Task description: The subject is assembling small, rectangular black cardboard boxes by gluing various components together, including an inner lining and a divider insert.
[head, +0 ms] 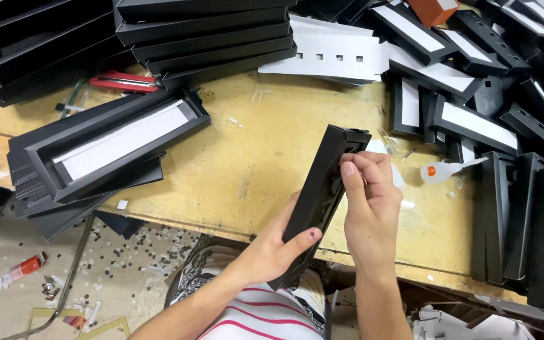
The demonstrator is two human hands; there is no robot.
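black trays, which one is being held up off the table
The long narrow black tray above the table edge: the left hand grips its lower end, the right hand pinches near its top. The other trays lie stacked or piled on the table.

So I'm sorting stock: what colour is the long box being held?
Black, seen in the head view.

A long narrow box frame (320, 195) stands tilted above the near edge of the table (247, 170), between the left hand (278, 249) below it and the right hand (368, 201) at its right side near the top. Left of it a stack of open trays (96, 154) lies on the table, with a utility knife (124, 82) behind them. Further back sits a pile of flat boxes (203, 34), and right of that a stack of punched card sheets (332, 53). A small glue bottle (442, 170) lies right of the hands, with upright frames (530, 226) beyond it
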